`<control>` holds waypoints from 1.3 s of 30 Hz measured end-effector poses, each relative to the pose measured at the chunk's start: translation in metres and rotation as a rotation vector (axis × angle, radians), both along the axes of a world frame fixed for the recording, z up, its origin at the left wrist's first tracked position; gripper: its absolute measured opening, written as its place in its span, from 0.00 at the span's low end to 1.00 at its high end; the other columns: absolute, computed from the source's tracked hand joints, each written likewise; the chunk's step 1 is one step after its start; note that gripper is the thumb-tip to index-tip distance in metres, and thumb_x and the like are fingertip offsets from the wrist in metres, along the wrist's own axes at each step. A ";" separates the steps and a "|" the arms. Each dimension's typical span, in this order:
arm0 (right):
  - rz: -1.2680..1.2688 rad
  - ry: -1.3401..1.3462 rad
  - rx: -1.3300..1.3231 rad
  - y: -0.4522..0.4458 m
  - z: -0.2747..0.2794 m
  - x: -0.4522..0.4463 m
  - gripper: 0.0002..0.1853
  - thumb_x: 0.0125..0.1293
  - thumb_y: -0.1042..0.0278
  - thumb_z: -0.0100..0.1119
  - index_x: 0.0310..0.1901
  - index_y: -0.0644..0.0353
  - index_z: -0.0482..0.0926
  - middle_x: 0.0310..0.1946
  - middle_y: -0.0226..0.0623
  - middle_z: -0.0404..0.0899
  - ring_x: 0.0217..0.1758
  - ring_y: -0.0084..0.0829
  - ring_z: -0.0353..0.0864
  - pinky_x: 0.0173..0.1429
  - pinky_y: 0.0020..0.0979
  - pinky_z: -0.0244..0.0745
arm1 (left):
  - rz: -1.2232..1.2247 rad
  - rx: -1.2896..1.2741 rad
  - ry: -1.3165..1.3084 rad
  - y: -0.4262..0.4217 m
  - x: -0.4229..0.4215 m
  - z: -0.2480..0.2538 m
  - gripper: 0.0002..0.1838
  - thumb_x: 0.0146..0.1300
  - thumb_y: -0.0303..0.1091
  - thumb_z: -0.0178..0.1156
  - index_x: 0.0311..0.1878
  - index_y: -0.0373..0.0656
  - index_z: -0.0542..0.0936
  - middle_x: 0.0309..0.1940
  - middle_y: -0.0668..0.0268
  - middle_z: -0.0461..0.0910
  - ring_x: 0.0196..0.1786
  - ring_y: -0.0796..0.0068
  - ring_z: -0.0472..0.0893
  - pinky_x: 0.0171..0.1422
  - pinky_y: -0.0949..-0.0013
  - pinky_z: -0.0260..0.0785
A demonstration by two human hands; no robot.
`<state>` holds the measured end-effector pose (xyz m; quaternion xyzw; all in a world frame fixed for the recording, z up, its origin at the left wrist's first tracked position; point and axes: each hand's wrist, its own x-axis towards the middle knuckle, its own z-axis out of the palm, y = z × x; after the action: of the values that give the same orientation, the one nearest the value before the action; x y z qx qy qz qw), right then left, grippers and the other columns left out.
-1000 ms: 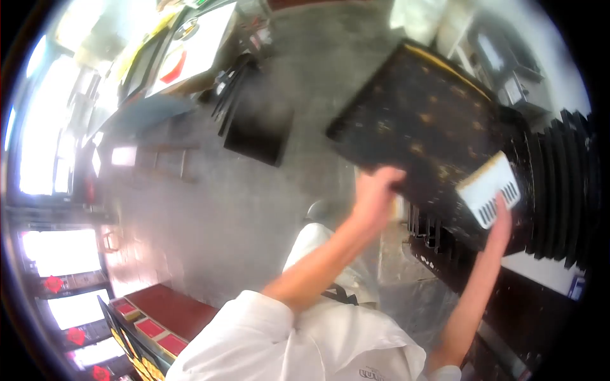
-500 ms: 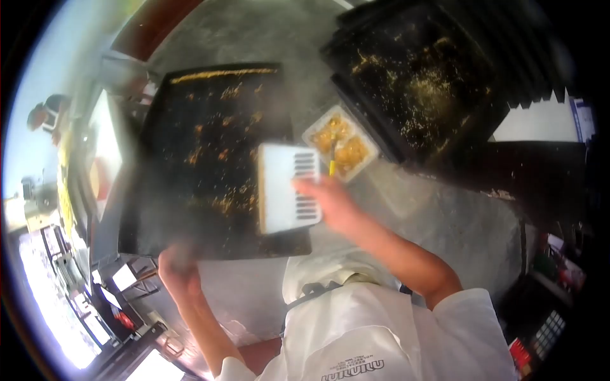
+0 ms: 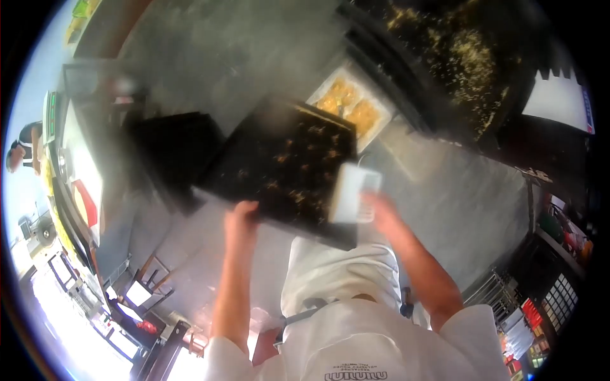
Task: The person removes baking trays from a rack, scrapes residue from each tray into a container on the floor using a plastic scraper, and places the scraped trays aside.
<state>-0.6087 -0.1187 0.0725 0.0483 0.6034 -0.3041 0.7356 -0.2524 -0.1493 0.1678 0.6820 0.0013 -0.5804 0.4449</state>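
My left hand (image 3: 241, 219) is closed on the near edge of a black baking tray (image 3: 279, 162), its thumb on top. The tray sits at an angle above the floor in front of me, with brown crumbs scattered over its dark surface. A white scraper (image 3: 348, 190) with a slotted grip is in my right hand (image 3: 380, 209), fingers wrapped round it. The scraper is over the tray's right end; whether it touches the surface I cannot tell. Just beyond the tray stands a white tub (image 3: 381, 120) of yellow-orange contents, partly hidden by the tray.
More black trays (image 3: 175, 146) are stacked at the left. On the right stands another stack of dark trays (image 3: 464, 70), the top one strewn with pale crumbs. Grey floor (image 3: 438, 197) shows between it and me. A person (image 3: 28, 146) is at the far left.
The tray has swung to the right and turned, now overlapping the tub in view; dark trays show at the left. Both hands moved right with it, still holding tray and scraper. The view shifted.
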 end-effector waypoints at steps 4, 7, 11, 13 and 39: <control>-0.007 0.070 -0.122 -0.052 0.015 -0.034 0.15 0.71 0.67 0.62 0.55 0.63 0.78 0.42 0.35 0.83 0.41 0.28 0.86 0.45 0.34 0.84 | -0.152 0.100 -0.021 -0.016 -0.038 -0.010 0.14 0.55 0.24 0.59 0.47 0.34 0.79 0.35 0.62 0.82 0.38 0.67 0.84 0.41 0.64 0.79; 0.353 0.024 -0.198 -0.104 0.015 -0.007 0.14 0.70 0.64 0.64 0.51 0.62 0.80 0.40 0.32 0.84 0.40 0.25 0.85 0.42 0.31 0.83 | -0.133 0.132 -0.047 -0.022 -0.069 -0.009 0.13 0.53 0.25 0.62 0.43 0.35 0.79 0.31 0.63 0.80 0.36 0.67 0.82 0.41 0.67 0.75; 0.675 -0.272 -0.468 -0.153 -0.010 0.082 0.13 0.67 0.63 0.65 0.48 0.60 0.81 0.35 0.30 0.83 0.35 0.20 0.81 0.41 0.28 0.79 | -0.208 0.134 -0.055 -0.012 -0.093 -0.020 0.09 0.53 0.25 0.62 0.38 0.33 0.81 0.34 0.61 0.82 0.37 0.66 0.82 0.45 0.64 0.77; 0.894 -0.339 -0.657 -0.173 -0.003 0.115 0.13 0.63 0.63 0.67 0.44 0.63 0.82 0.36 0.35 0.85 0.35 0.23 0.81 0.42 0.31 0.78 | -0.252 0.171 -0.060 -0.010 -0.099 -0.018 0.18 0.54 0.22 0.58 0.51 0.34 0.76 0.40 0.62 0.82 0.39 0.69 0.85 0.43 0.66 0.81; 1.329 0.933 -1.202 -0.207 -0.176 0.107 0.06 0.62 0.72 0.56 0.40 0.58 0.76 0.30 0.43 0.84 0.37 0.47 0.87 0.39 0.47 0.81 | -0.253 0.219 -0.200 0.021 -0.138 -0.006 0.15 0.49 0.29 0.65 0.42 0.36 0.82 0.38 0.65 0.82 0.42 0.69 0.79 0.52 0.67 0.70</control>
<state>-0.5021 -0.3259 -0.1035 -0.8001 0.4824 -0.0748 0.3488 -0.3903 -0.1280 0.1617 0.7753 -0.0657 -0.5576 0.2893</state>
